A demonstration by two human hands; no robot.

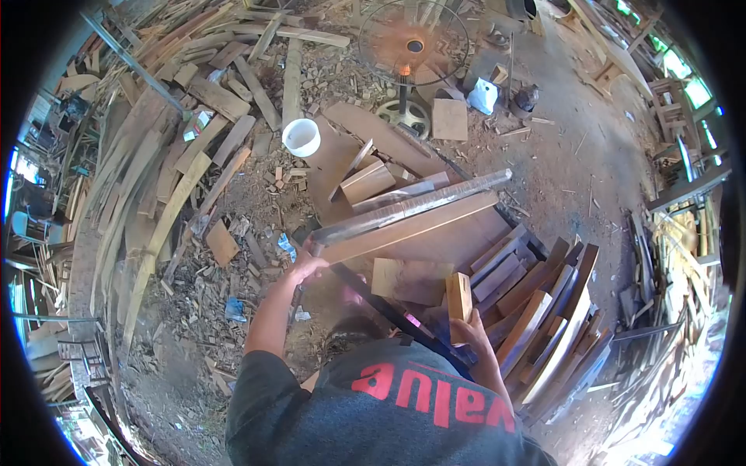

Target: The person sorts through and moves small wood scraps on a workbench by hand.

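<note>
Two bare hands are at work around the counter (466,231). The left hand (308,262) is at the left end of a long plank (412,227), fingers bent toward it; how firmly they grip, I cannot tell. That plank slants across the counter toward its far right edge, with a grey bar (412,206) running just beside it on the far side. Over the near right part of the counter, the right hand (470,332) pinches a short wood block (458,299), which stands tilted. Left of the block, a flat board (412,281) lies by the near edge. Many sticks (536,318) lean together at the right end. A white bucket (301,137) sits near the far left corner.
</note>
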